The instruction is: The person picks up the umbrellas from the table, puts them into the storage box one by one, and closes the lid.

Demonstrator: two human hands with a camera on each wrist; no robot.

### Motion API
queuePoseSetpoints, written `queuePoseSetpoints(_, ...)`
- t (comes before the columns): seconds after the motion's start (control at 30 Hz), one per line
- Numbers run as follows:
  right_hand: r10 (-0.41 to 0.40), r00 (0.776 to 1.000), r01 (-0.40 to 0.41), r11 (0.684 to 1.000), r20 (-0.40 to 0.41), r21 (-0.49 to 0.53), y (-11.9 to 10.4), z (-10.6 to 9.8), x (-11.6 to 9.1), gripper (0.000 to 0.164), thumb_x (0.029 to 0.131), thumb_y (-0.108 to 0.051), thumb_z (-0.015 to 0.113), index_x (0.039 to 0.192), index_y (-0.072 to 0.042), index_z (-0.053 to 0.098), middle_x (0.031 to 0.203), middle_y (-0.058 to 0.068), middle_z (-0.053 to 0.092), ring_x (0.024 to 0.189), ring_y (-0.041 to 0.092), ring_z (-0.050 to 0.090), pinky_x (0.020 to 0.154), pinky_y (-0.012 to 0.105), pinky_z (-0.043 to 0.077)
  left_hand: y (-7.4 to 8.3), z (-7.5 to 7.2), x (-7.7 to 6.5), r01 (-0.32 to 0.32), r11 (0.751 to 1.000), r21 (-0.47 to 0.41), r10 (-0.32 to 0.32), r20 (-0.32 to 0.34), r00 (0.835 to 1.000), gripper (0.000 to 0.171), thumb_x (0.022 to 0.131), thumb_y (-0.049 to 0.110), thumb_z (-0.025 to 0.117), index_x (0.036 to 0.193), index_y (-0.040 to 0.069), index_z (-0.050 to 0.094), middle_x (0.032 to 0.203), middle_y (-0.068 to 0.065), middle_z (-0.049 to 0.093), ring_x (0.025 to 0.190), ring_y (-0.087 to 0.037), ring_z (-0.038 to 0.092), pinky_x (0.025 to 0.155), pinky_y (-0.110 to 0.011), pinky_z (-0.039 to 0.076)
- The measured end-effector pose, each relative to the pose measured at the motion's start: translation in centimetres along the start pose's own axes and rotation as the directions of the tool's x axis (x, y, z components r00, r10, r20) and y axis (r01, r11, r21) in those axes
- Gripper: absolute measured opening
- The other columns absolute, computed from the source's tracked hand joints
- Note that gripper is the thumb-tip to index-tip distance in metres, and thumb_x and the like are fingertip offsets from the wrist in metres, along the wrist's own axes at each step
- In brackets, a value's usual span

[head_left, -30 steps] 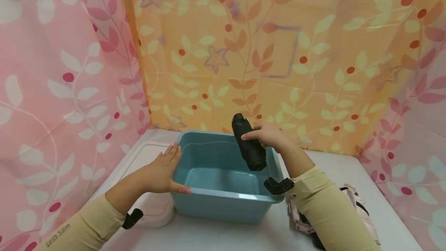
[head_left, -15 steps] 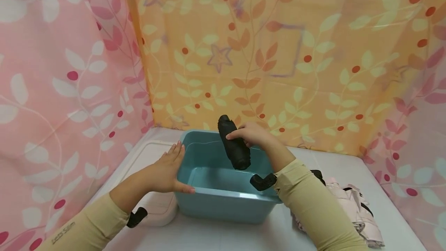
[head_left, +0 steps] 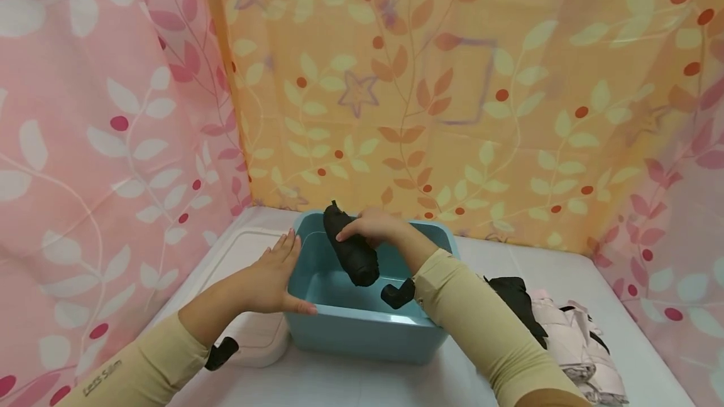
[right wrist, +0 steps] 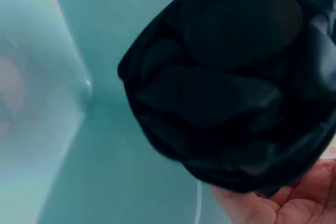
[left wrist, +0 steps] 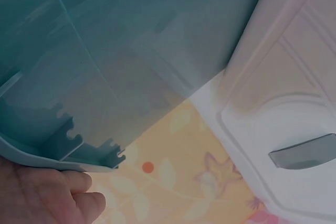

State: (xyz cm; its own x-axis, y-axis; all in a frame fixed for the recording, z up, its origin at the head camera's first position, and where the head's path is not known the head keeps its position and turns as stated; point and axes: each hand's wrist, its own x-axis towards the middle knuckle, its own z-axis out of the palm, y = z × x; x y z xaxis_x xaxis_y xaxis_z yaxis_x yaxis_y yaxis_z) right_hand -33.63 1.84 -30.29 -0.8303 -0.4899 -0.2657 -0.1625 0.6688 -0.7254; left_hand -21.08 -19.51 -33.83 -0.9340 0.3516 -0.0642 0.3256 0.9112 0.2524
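My right hand (head_left: 378, 228) grips a rolled black cloth bundle (head_left: 353, 255), fingers and thumb around its upper part. The bundle tilts above and partly within a blue-grey plastic tub (head_left: 362, 333). In the right wrist view, the bundle's gathered end (right wrist: 226, 93) fills much of the picture, and fingers (right wrist: 252, 205) show under it. My left hand (head_left: 266, 282) rests spread at the tub's left side, with fingers straight along the rim and thumb on the front edge. In the left wrist view, that hand (left wrist: 47, 195) touches the rim from outside.
A white lid (head_left: 257, 338) with a grey latch (left wrist: 304, 152) lies left of the tub. Pale pink folded cloth (head_left: 571, 344) and a black cloth item (head_left: 515, 300) lie to the right on the white table (head_left: 447, 369). Patterned curtains (head_left: 351, 130) enclose the back and sides.
My right hand has carried the black bundle leftward across the tub and slightly lower. The black item at the right has come into view from behind the sleeve. My left hand stays at the rim.
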Motion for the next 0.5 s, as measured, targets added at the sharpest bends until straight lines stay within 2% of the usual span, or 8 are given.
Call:
queuePoseSetpoints(0.33, -0.024, 0.995, 0.041, 0.985, 0.101, -0.168, 0.6, 1.8, 1.5, 0.035, 0.072, -0.034, 0.076, 0.088, -0.005, 0.065, 0.082, 0.007, 0.063, 0.072, 0.019, 0.061, 0.063, 0.03, 0.052, -0.2, 0.3, 0.1, -0.007, 1.0, 0.007, 0.007, -0.002, 1.0, 0.133, 0.056, 0.083, 0.053, 0.145, -0.003, 0.004, 0.152, -0.018, -0.003, 0.138, -0.034, -0.006, 0.106, -0.057, 0.01)
queuePoseSetpoints(0.4, -0.037, 0.991, 0.064, 0.973, 0.125, -0.22, 0.8, 2.0, 2.0, 0.034, 0.072, -0.035, 0.076, 0.089, -0.006, 0.065, 0.082, 0.006, 0.062, 0.072, 0.018, 0.06, 0.063, 0.029, 0.051, -0.2, 0.3, 0.1, -0.005, 1.0, 0.001, 0.005, -0.001, 1.0, 0.133, 0.056, 0.082, 0.053, 0.145, -0.003, 0.004, 0.152, -0.018, -0.003, 0.138, -0.033, -0.006, 0.107, -0.057, 0.009)
queuePoseSetpoints(0.5, -0.083, 0.982, 0.134, 0.938, 0.167, -0.32, 1.2, 2.1, 2.6, 0.033, 0.072, -0.036, 0.076, 0.089, -0.009, 0.065, 0.081, 0.003, 0.062, 0.071, 0.016, 0.057, 0.063, 0.028, 0.049, 0.0, 0.2, 0.0, -0.004, 1.0, -0.007, 0.004, -0.002, 1.0, 0.132, 0.057, 0.082, 0.054, 0.145, -0.003, 0.004, 0.152, -0.018, -0.004, 0.138, -0.034, -0.006, 0.106, -0.057, 0.009)
